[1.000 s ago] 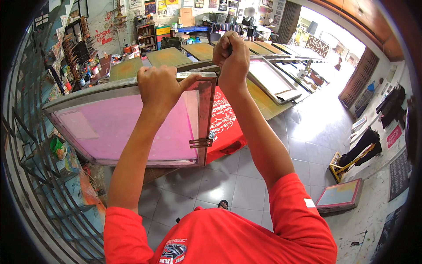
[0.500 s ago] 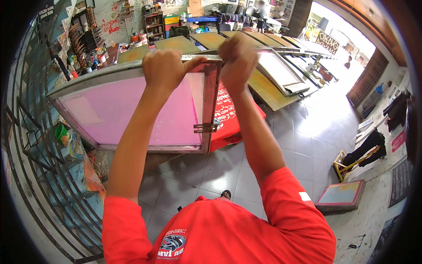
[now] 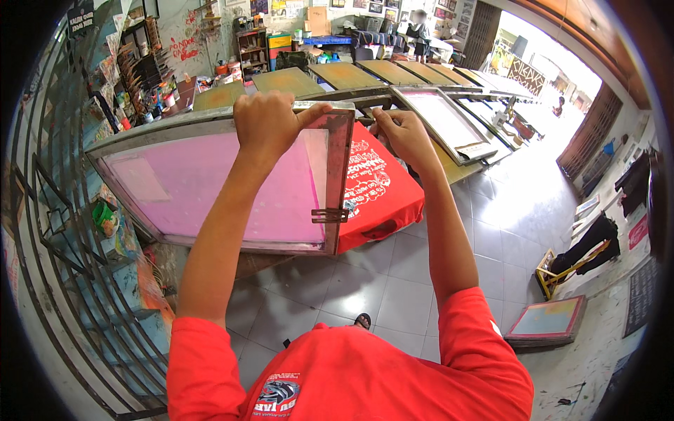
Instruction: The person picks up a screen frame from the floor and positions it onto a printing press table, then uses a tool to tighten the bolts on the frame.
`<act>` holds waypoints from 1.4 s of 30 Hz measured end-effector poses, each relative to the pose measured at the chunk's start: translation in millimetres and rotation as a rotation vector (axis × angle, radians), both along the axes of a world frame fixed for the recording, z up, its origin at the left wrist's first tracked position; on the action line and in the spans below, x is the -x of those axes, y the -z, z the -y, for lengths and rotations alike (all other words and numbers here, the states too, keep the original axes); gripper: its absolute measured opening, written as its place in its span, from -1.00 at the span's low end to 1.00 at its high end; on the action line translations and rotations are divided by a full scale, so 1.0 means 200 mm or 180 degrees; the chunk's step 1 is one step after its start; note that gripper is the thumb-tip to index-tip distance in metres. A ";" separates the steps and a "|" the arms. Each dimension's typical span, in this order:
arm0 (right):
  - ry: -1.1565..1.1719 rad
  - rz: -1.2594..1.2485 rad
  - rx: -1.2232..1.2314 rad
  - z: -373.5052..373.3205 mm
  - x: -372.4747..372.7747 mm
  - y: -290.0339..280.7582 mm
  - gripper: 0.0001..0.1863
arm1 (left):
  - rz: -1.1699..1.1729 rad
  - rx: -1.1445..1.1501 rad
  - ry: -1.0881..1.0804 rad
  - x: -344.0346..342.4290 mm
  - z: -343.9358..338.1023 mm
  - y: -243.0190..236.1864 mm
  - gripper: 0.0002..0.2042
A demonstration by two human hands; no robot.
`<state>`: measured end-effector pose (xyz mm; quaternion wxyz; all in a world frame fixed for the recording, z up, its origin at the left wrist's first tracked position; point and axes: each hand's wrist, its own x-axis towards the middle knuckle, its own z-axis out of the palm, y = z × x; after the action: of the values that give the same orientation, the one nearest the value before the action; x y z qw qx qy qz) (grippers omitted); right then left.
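Note:
A screen-printing frame [image 3: 217, 182] with pink mesh stands tilted up in front of me. My left hand [image 3: 265, 125] is closed over its top edge, thumb lying along the wood. To the right of the frame's top corner, my right hand [image 3: 406, 139] has thumb and forefinger pinched together beside a dark rail; what they hold, if anything, is too small to make out. Below that hand, a red T-shirt [image 3: 386, 184] with white printed lettering lies spread on a board. A brown metal clip-like piece [image 3: 328, 215] sits on the frame's lower right side.
A second frame [image 3: 484, 150] with white mesh rests on the boards to the right. Yellowish printing boards [image 3: 344, 76] run in a row behind. Metal railings [image 3: 53, 266] flank the left. Another framed screen [image 3: 546, 319] lies by the right wall. A person [image 3: 419, 38] stands far back.
My right hand, blurred and raised above the frame's corner before, has moved down and right beside the rail, uncovering more of the shirt. My left hand keeps its grip on the frame.

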<state>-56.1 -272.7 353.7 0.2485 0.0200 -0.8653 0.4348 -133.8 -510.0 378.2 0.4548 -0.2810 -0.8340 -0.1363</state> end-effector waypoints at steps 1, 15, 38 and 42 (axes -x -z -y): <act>-0.0158 0.0133 0.0206 0.03 -0.01 -0.01 -0.47 | 0.0013 0.0006 -0.0026 0.01 0.01 0.01 -0.17; -0.0524 -0.0234 -0.0256 0.03 0.02 -0.01 -0.60 | 0.0004 0.0018 0.0005 0.02 0.02 0.02 -0.17; -0.0500 -0.1306 0.2712 0.28 0.18 -0.44 -0.69 | -0.0222 -0.0070 0.0010 0.03 0.01 0.03 -0.19; -0.0495 -0.1231 0.2685 0.29 0.19 -0.44 -0.67 | -0.0337 -0.0066 -0.0051 0.05 0.03 0.04 -0.18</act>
<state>-93.9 -331.5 441.0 0.3583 0.0627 -0.5468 0.7541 -144.1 -515.1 370.0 0.5022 -0.2763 -0.8096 -0.1263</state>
